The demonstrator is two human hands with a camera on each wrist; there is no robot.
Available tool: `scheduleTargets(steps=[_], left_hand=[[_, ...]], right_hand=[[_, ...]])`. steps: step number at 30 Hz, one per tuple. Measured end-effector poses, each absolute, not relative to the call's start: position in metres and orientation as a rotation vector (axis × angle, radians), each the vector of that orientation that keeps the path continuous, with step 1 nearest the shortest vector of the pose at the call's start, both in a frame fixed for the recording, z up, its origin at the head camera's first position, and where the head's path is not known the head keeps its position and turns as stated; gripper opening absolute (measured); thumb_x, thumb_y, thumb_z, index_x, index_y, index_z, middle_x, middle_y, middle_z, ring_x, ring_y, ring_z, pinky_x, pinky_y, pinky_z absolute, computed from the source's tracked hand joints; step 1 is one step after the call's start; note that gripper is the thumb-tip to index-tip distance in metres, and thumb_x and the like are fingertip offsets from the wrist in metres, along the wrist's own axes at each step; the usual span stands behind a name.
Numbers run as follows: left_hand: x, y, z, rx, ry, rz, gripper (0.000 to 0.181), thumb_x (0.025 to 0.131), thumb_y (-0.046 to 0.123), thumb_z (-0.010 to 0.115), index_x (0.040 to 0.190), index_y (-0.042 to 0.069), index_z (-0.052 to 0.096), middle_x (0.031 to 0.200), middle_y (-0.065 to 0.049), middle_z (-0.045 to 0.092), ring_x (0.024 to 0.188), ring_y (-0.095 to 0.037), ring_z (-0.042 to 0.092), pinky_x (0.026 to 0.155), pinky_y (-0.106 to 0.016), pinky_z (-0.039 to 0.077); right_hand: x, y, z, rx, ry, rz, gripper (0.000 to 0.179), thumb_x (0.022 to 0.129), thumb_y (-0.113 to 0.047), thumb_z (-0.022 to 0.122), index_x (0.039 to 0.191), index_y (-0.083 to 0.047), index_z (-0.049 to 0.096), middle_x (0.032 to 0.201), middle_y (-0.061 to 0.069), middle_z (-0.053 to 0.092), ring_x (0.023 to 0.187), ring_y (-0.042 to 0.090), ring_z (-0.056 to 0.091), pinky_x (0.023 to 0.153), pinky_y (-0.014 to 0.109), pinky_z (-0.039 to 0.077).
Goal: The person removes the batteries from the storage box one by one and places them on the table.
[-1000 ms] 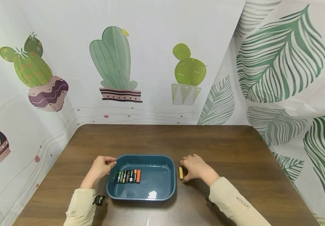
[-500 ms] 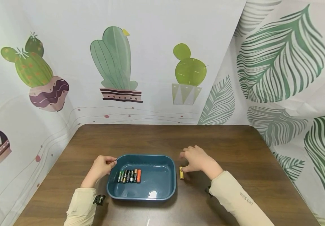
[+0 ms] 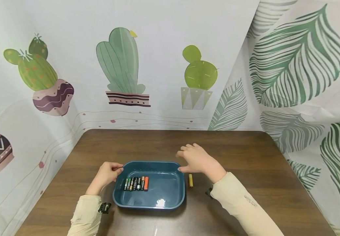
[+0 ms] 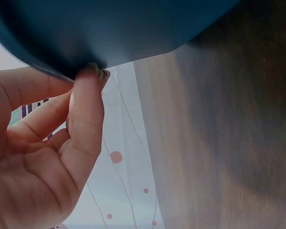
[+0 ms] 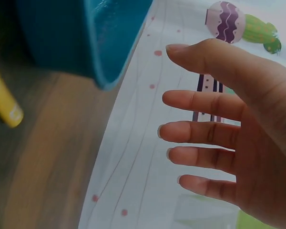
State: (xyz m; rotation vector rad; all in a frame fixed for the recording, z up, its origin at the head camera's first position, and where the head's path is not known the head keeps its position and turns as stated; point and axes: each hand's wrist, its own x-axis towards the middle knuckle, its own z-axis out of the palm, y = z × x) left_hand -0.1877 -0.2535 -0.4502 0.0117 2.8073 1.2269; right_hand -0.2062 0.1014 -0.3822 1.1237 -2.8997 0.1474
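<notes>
A blue rectangular tray (image 3: 170, 190) stands on the table with several batteries lined up side by side in its left half; the rightmost battery (image 3: 146, 184) is orange. My left hand (image 3: 106, 173) pinches the tray's upper left rim between thumb and fingers, as the left wrist view also shows. Over the tray's upper right corner hovers my right hand (image 3: 198, 160), fingers spread and holding nothing; in the right wrist view its thumb and fingers are apart from the tray's rim (image 5: 102, 78). A yellow battery (image 3: 190, 181) lies on the table just right of the tray.
The brown wooden table (image 3: 232, 147) reaches back to a white wall cloth (image 3: 161, 59) printed with cacti and leaves. Dark wrist straps with small devices show near both cream sleeves (image 3: 241, 200).
My right hand has let go of the yellow battery, risen and moved left toward the tray's far right corner. The battery stays on the table. My left hand keeps its hold on the rim.
</notes>
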Motion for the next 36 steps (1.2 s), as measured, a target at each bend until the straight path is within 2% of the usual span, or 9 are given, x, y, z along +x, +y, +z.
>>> scheduleTargets(steps=[8,20,28,33,36], left_hand=[[-0.190,-0.253,-0.452,0.019,2.813,1.233,0.019,0.089,0.001,0.062,0.103,-0.011,0.068,0.080,-0.016,0.068,0.057,-0.021,0.062,0.052,-0.033,0.055],[-0.189,-0.254,-0.452,0.009,2.816,1.221,0.019,0.089,0.001,0.063,0.104,-0.010,0.068,0.080,-0.015,0.068,0.054,-0.018,0.059,0.052,-0.034,0.055],[-0.190,-0.254,-0.452,0.020,2.817,1.218,0.020,0.089,0.001,0.062,0.104,-0.011,0.068,0.078,-0.014,0.067,0.053,-0.016,0.058,0.053,-0.035,0.055],[-0.190,-0.255,-0.452,0.015,2.816,1.220,0.019,0.089,0.001,0.062,0.104,-0.011,0.068,0.077,-0.013,0.067,0.054,-0.017,0.059,0.052,-0.032,0.055],[-0.190,-0.254,-0.452,0.013,2.812,1.223,0.019,0.089,0.001,0.062,0.104,-0.011,0.068,0.077,-0.013,0.066,0.054,-0.017,0.059,0.052,-0.031,0.054]], right_hand=[[-0.210,0.077,-0.375,1.188,-2.881,0.153,0.044,0.080,-0.041,0.075,0.114,-0.014,0.068,0.106,0.001,0.065,0.101,0.022,0.057,0.092,0.046,0.045],[-0.213,0.031,-0.374,1.279,-2.895,0.018,0.047,0.082,-0.046,0.073,0.119,-0.018,0.067,0.115,-0.001,0.064,0.109,0.020,0.056,0.101,0.046,0.041],[-0.215,0.002,-0.382,1.330,-2.951,-0.061,0.048,0.082,-0.048,0.072,0.120,-0.019,0.067,0.114,-0.004,0.064,0.106,0.016,0.056,0.096,0.036,0.044],[-0.216,-0.013,-0.391,1.349,-3.001,-0.097,0.049,0.081,-0.048,0.074,0.120,-0.019,0.067,0.114,-0.005,0.064,0.107,0.015,0.056,0.098,0.035,0.043],[-0.218,-0.021,-0.398,1.369,-2.992,-0.145,0.049,0.080,-0.049,0.074,0.118,-0.019,0.068,0.112,-0.006,0.065,0.106,0.014,0.057,0.094,0.033,0.044]])
